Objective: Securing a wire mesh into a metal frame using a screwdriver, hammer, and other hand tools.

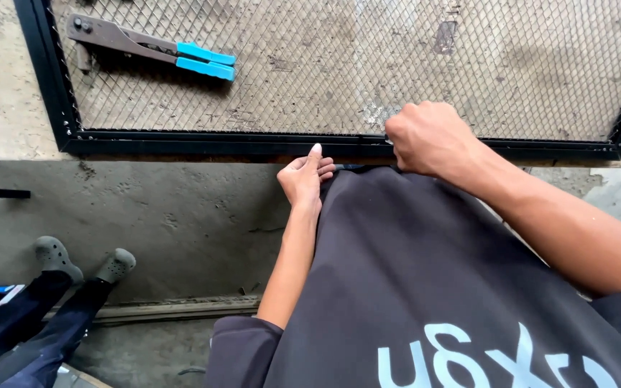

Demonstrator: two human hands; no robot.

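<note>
Both hands at the near frame edge
Your right hand (431, 136) is clenched on the black mesh frame (217, 141); your left hand (303, 179), fingers loosely curled, touches its underside.

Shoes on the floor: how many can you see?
2. Both grey clogs sit at lower left on another person's feet: left clog, right clog, side by side on the concrete floor. The wearer's own are hidden.

Matt black metal frame (253, 141) holds dull wire mesh (397, 65); rivet tool (145, 49) has glossy blue plastic grips; rough concrete floor (181, 215).
</note>
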